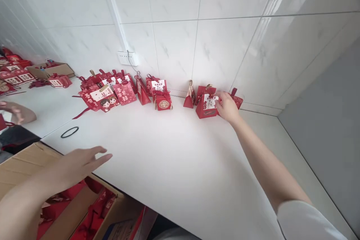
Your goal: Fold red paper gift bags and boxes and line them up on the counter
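On the right of the view, my right hand (227, 107) reaches to the back of the white table (168, 150), its fingers at a red box with a white label (207, 105). The fingertips are partly hidden, so a firm hold cannot be made out. Other red boxes stand behind and beside that hand. My left hand (84, 163) hovers over the table's front edge at the left, thumb and fingers apart, with nothing in it. Below it lies an open carton (36, 153) holding red boxes (97, 213).
Several red gift boxes (125, 93) line the wall, left of a box with a round gold emblem (163, 104). A black ring (69, 132) lies at the left. Another person's hand (14, 112) shows at the far left edge, near a small cardboard box (52, 70).
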`<state>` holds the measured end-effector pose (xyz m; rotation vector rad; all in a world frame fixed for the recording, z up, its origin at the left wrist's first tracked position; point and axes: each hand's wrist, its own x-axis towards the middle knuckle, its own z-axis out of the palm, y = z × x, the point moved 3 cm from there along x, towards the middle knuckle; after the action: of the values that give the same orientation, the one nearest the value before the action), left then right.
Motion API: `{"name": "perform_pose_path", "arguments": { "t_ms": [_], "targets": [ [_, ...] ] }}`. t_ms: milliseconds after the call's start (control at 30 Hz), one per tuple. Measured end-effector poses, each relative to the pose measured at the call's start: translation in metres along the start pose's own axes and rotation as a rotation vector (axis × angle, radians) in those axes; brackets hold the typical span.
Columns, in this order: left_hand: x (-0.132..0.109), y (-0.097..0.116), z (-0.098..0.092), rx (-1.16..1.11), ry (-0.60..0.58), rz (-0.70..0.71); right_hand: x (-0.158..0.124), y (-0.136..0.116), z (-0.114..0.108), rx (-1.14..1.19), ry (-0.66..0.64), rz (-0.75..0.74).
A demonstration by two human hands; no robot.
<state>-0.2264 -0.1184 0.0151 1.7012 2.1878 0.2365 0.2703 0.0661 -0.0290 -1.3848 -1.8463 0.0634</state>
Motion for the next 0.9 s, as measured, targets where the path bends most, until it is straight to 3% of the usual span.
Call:
{"name": "perform_pose_path", "arguments": {
  "t_ms": [67,167,267,333,467,533,700,900],
  "targets": [
    [-0.005,0.059,-0.014,0.146,-0.107,0.139,0.031,0.016,0.007,-0.081,-0.023,0.102],
    [-0.007,0.128,-0.028,0.131,-0.206,0.297,0.054,0.032,0.017,-0.105,-0.17,0.212],
    [0.001,0.17,-0.029,0.002,-0.335,0.275,0.051,0.028,0.018,-0.069,-0.261,0.181],
    [0.012,0.194,-0.022,-0.075,-0.365,0.332,0.04,0.015,0.014,0.003,-0.28,0.1],
    [0.044,0.24,0.011,-0.169,-0.196,0.678,0.004,-0.021,0.003,0.238,-0.388,0.016],
    [0.061,0.255,0.034,-0.198,-0.123,0.754,-0.013,-0.038,-0.004,0.322,-0.452,0.001],
    [0.09,0.273,0.087,-0.195,-0.087,0.833,-0.038,-0.063,-0.022,0.429,-0.36,-0.097],
    [0.094,0.275,0.099,-0.212,0.031,0.915,-0.046,-0.063,-0.021,0.339,-0.287,-0.217]
  ]
}}
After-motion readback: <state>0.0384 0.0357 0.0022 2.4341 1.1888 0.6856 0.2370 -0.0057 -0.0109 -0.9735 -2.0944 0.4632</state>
